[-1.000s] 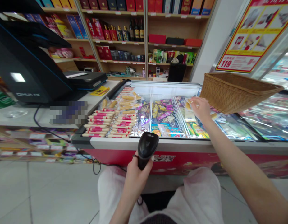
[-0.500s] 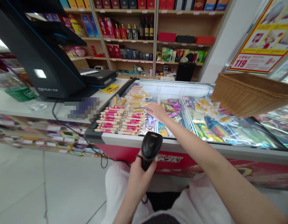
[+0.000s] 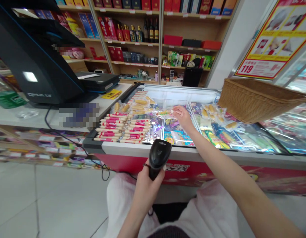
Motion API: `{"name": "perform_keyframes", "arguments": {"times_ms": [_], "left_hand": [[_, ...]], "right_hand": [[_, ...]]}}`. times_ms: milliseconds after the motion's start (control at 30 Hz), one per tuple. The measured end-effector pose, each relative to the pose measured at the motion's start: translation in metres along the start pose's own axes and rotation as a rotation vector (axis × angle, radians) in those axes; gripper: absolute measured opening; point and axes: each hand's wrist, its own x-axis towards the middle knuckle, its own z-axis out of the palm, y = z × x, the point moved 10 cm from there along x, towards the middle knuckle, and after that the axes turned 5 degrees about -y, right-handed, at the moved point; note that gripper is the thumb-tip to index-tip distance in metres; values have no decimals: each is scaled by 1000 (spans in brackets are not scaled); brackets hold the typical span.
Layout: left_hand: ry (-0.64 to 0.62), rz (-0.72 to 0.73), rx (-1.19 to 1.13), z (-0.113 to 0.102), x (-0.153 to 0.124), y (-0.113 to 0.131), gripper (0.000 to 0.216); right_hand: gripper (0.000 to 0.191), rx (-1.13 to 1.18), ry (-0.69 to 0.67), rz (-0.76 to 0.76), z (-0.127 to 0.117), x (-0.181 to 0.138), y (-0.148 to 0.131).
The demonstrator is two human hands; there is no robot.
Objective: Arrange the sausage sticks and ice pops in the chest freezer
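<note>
My left hand (image 3: 147, 185) is wrapped round the handle of a black barcode scanner (image 3: 159, 154), held upright in front of the chest freezer (image 3: 133, 147). Over the freezer, my right hand (image 3: 181, 116) pinches the end of a clear plastic packet (image 3: 163, 113) with yellow and green on it; what is inside is hard to make out. Left of this packet lie plastic-wrapped yellow pieces (image 3: 140, 107). Rows of pale sticks with red-pink labels (image 3: 110, 126) fill the freezer's left end. Colourful ice cream packets (image 3: 179, 136) lie below my right hand.
A wicker basket (image 3: 252, 102) stands on the freezer's right side. To the left, a black checkout terminal (image 3: 44, 76) sits on a white counter (image 3: 47, 115). A dark cable (image 3: 87, 152) hangs near the freezer's left corner. Stocked shelves (image 3: 133, 62) stand behind.
My right hand has moved right and now holds the clear packet out from the wrapped yellow pieces. The scanner stays in my left hand. The view has shifted slightly right.
</note>
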Motion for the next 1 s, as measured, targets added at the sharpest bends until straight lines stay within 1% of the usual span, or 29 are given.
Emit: {"name": "perform_keyframes", "arguments": {"times_ms": [100,167,300,367,467,533,733,1000], "left_hand": [[-28,8,12,7,2,2,48],[-33,18,15,10,3,4,48],[-52,21,19,13,6,5,48],[-32,14,26,12,6,6,47],[23,14,32,7,6,8,46],[37,12,41,6,5,9,45],[27,-5,63,10,4,9,45],[25,-6,66,11,5,7,47]], "right_hand": [[43,143,-12,156,-9,-10,19],[46,179,-9,184,-11,-14,22],[47,190,40,153,-16,-13,19],[45,196,47,146,-16,-13,19],[44,179,38,159,-15,-13,20],[45,164,25,170,-14,-13,21],[44,142,3,159,-10,-14,18],[41,138,15,170,-11,-14,17]]}}
